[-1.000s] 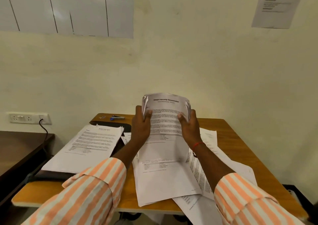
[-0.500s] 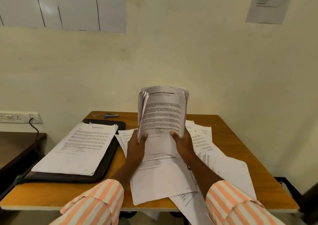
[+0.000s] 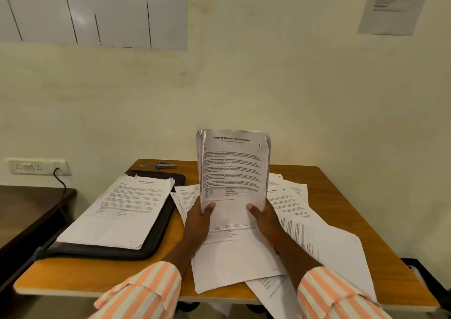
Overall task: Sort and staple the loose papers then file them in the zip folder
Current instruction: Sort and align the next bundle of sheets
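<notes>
Your left hand (image 3: 199,217) and right hand (image 3: 264,217) grip the sheaf of papers (image 3: 233,169) upright above the counter (image 3: 341,204); light, floppy, prone to slipping, so hold both lower edges.

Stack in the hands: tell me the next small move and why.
Probably tap the stack on its lower edge against the table to square it. The left hand and right hand grip it upright near its bottom, and the sheets' top corners look uneven. The stapler lies at the far edge, so aligning likely comes first.
</notes>
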Available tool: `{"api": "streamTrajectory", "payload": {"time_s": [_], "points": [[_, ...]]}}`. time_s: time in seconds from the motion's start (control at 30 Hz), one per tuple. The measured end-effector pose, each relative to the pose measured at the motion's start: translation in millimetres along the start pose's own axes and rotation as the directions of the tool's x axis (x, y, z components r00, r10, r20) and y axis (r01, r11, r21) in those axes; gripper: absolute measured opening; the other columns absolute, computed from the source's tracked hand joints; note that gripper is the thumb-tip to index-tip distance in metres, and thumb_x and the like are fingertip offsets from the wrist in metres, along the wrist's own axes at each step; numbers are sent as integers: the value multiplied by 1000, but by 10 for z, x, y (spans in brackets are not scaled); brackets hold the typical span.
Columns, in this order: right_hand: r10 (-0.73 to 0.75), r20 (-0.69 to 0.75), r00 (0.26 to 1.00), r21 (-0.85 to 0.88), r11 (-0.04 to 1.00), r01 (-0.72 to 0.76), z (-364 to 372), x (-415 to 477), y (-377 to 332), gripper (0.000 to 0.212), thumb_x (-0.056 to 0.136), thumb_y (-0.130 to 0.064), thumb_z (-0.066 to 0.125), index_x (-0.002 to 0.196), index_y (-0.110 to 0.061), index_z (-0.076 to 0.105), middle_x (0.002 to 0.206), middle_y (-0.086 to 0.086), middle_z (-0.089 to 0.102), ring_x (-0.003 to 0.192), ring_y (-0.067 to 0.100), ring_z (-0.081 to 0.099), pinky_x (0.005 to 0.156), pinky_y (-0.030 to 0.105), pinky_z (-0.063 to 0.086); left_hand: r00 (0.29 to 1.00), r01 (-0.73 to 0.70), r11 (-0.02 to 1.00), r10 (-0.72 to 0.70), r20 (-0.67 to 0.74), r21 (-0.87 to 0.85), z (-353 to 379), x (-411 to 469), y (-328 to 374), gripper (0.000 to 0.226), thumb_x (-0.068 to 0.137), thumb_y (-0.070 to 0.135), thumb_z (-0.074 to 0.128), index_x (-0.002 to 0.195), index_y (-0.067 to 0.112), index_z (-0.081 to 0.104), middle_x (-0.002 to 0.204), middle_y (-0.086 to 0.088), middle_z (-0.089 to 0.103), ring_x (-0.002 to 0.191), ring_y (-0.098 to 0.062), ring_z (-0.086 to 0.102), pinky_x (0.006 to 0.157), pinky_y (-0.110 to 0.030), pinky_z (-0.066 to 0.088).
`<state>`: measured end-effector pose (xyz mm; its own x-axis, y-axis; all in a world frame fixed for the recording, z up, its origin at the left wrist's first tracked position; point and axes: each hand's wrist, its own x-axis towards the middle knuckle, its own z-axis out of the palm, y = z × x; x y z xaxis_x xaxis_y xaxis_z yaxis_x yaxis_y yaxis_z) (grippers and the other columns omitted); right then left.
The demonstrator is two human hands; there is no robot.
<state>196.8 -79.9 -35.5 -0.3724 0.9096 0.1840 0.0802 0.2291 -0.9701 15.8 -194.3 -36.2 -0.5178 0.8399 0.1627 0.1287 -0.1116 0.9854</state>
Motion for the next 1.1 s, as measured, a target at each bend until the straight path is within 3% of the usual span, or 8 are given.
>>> {"api": "streamTrajectory", "payload": {"time_s": [0.2,0.33,0.47,0.57,0.67,0.83,0.93,1.1], "points": [[-32,63,997,65,998,27,-189,128,-320,42,92,-25,72,133,-21,59,122,-4,71,115,18,67,99,38,54,995,-48,993,38,91,109,-92,112,325,40,100,40,59,138,28,55,125,9,68,114,-13,66,97,-40,57],[0,9,1000,275,961,-2,-390,320,-709,42,98,-24,64,136,-10,56,128,2,68,118,19,65,101,36,51,961,96,981,-135,240,167,-210,15,474,20,102,23,58,122,26,57,104,16,66,91,-1,65,65,-14,54],[65,-9,998,238,969,-61,-460,499,-686,43,91,-19,68,133,-15,58,126,4,70,116,26,66,104,54,49,885,227,957,-281,370,183,-304,-63,428,25,97,26,65,121,25,58,116,6,70,100,-10,69,74,-22,58],[89,31,996,260,961,-94,-394,372,-657,43,98,1,53,139,-12,51,129,11,66,119,30,64,103,51,50,853,281,947,-321,411,156,-360,-38,452,31,95,30,68,125,23,60,119,2,73,106,-20,71,89,-37,60],[129,87,988,254,956,-147,-286,263,-522,39,99,5,50,135,-12,53,129,12,66,122,33,61,107,54,46,903,306,947,-320,286,95,-355,65,624,32,99,42,60,120,20,64,112,-1,76,103,-26,73,94,-49,57],[141,166,976,259,949,-182,-86,146,-369,40,99,4,52,137,-9,53,130,12,66,122,32,61,108,51,45,938,340,940,-338,82,-12,-215,303,899,36,104,41,51,120,9,55,104,-8,72,80,-21,72,51,-27,57],[160,160,974,296,934,-202,-64,137,-350,38,99,4,52,136,-7,54,130,13,66,121,32,62,107,49,47,931,366,931,-365,31,-18,-187,347,873,31,106,33,49,126,10,48,97,-5,68,78,-19,69,48,-26,53],[133,49,990,197,970,-140,-191,273,-344,59,93,-47,65,138,-13,54,132,4,66,123,27,61,109,51,45,916,398,917,-398,57,8,-189,317,618,38,106,31,49,141,14,48,108,-4,69,90,-23,71,59,-32,58]]}}
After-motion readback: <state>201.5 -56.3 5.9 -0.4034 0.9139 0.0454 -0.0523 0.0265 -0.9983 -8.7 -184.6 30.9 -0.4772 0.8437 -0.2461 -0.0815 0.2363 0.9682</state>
